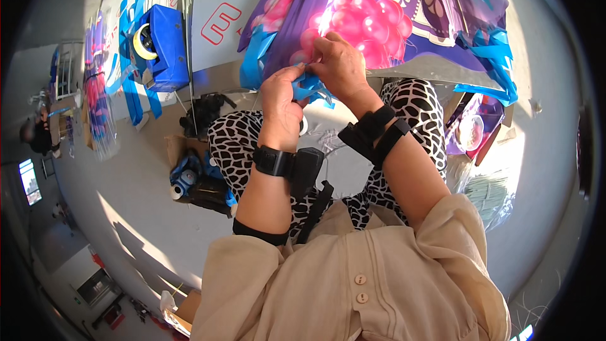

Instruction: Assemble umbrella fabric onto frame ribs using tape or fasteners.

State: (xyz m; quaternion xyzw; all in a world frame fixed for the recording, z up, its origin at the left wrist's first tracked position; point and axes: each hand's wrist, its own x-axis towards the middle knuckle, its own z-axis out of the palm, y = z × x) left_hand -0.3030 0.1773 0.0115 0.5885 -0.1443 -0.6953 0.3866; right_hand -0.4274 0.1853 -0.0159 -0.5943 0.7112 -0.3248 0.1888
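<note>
A glossy purple sheet (287, 12), printed with pink balloons and a figure, lies over the table's near edge; whether it is cloth or film I cannot tell. Blue ribbon (308, 87) hangs in loops from its lower edge, bunched between my hands. My left hand (281, 98) pinches the ribbon from the left, thumb and forefinger together. My right hand (341, 66) closes on the same spot from the right, fingers curled down and fingertips partly hidden. More blue ribbon droops at the sheet's left corner (255, 57) and right corner (492, 63).
A blue tape dispenser (169, 50) with a yellowish roll stands on the table's left, blue strips (132, 57) beside it. Below are an open carton (180, 151) of bottles and dark items, and a box (476, 126) at right. Bundled printed sheets (98, 88) stand farther left. A person (41, 129) is in the distance.
</note>
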